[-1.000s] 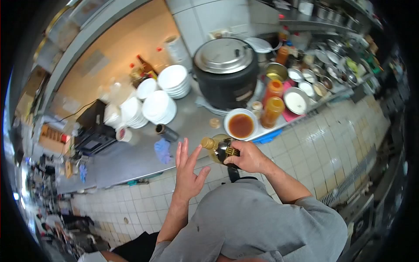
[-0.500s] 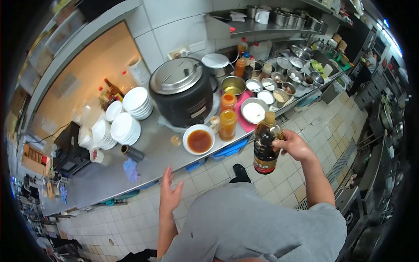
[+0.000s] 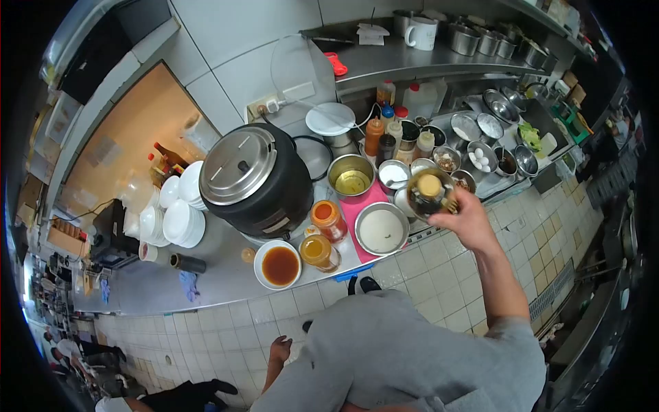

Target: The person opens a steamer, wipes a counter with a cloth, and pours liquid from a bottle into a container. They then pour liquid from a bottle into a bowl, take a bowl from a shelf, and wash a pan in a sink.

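Note:
My right hand is closed around a dark soy sauce bottle, held over the right part of the counter edge and seen from its yellow-capped top. Under and beside the bottle stand small bowls and a metal bowl of white liquid. My left hand hangs low by my side over the floor, holding nothing, its fingers loosely apart. On the counter in front of me are a white bowl of brown sauce, a jar of yellow sauce and a jar of orange-red sauce.
A big black soup warmer with a steel lid stands behind the jars. Stacked white bowls are at the left. A pot of yellowish liquid, squeeze bottles and a bowl of eggs fill the right side. Other people are at lower left.
My right hand has carried the soy sauce bottle up toward the counter's bowls, its cap now facing me. My left hand has dropped lower, away from the counter. The view has shifted.

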Available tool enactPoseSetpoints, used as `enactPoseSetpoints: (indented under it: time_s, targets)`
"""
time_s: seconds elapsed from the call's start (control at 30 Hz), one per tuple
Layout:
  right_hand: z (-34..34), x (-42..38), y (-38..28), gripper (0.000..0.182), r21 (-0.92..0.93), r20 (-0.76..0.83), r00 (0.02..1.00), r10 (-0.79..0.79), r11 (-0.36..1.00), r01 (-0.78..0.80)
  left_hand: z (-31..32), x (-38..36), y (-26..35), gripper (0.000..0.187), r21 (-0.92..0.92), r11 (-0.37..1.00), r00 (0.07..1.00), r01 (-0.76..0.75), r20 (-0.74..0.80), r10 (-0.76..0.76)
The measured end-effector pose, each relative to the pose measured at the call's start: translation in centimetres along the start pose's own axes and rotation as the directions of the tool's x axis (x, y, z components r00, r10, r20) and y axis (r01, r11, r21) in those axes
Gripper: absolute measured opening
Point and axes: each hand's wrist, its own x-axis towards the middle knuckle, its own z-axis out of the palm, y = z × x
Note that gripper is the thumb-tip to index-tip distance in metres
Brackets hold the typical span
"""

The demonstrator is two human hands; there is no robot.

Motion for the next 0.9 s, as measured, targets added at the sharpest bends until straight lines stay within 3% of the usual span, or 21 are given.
enactPoseSetpoints:
  time_s: [0.03,0.1,0.13,0.23,0.3,0.33,0.47,0.7,0.73,0.77,0.83,0.9]
  targets:
    - [0.3,1.5,-1.2,0.048,0.001,0.016,1.000,0.014,1.000,-0.014,0.7,-1.8,-0.3,0.052,-0.053,0.981,0.982,0.185,-0.015,-0.186]
    - [1.5,5.3,-3.2,0.048,-0.085,0.209,0.975,-0.077,0.992,0.096,1.6,-4.0,-1.2,0.052,-0.057,0.977,0.977,0.206,-0.037,-0.208]
    - [2.1,7.2,-3.6,0.046,-0.183,0.262,0.953,-0.149,0.962,0.201,3.0,-4.0,-4.7,0.053,-0.020,0.981,0.978,0.194,-0.072,-0.195]
    - [4.4,14.4,-1.5,0.049,-0.364,0.434,0.798,-0.418,0.729,0.580,6.1,-5.7,-10.3,0.054,0.163,0.966,0.967,0.198,-0.191,-0.166]
    - [6.5,18.8,0.4,0.051,-0.234,0.483,0.749,-0.454,0.757,0.610,7.5,-7.9,-8.3,0.054,-0.073,0.943,0.920,0.324,-0.207,-0.332]
    - [7.2,20.8,0.9,0.050,-0.221,0.519,0.707,-0.480,0.725,0.653,8.2,-9.2,-7.2,0.053,-0.289,0.858,0.858,0.425,-0.173,-0.483]
    - [9.7,29.0,4.6,0.049,-0.233,0.573,0.627,-0.527,0.630,0.741,11.8,-11.5,-7.3,0.051,-0.462,0.823,0.879,0.331,-0.165,-0.447]
    - [9.8,37.7,8.2,0.049,-0.333,0.543,0.704,-0.457,0.652,0.681,13.4,-14.7,-5.0,0.052,-0.387,0.814,0.852,0.432,-0.121,-0.510]
    - [9.4,38.2,7.6,0.051,-0.346,0.524,0.806,-0.276,0.796,0.497,13.4,-15.1,-4.9,0.052,-0.377,0.814,0.849,0.442,-0.118,-0.516]
    - [9.3,39.2,8.2,0.054,-0.244,0.496,0.830,-0.256,0.876,0.416,13.5,-15.7,-4.9,0.052,-0.368,0.812,0.845,0.453,-0.113,-0.523]
    - [8.5,40.4,8.2,0.057,-0.444,0.279,0.932,-0.232,0.829,0.340,13.3,-16.3,-4.5,0.052,-0.353,0.807,0.836,0.473,-0.109,-0.537]
    - [8.0,42.8,8.9,0.058,-0.406,0.293,0.903,-0.314,0.814,0.414,12.8,-17.5,-4.2,0.052,-0.339,0.798,0.823,0.498,-0.106,-0.558]
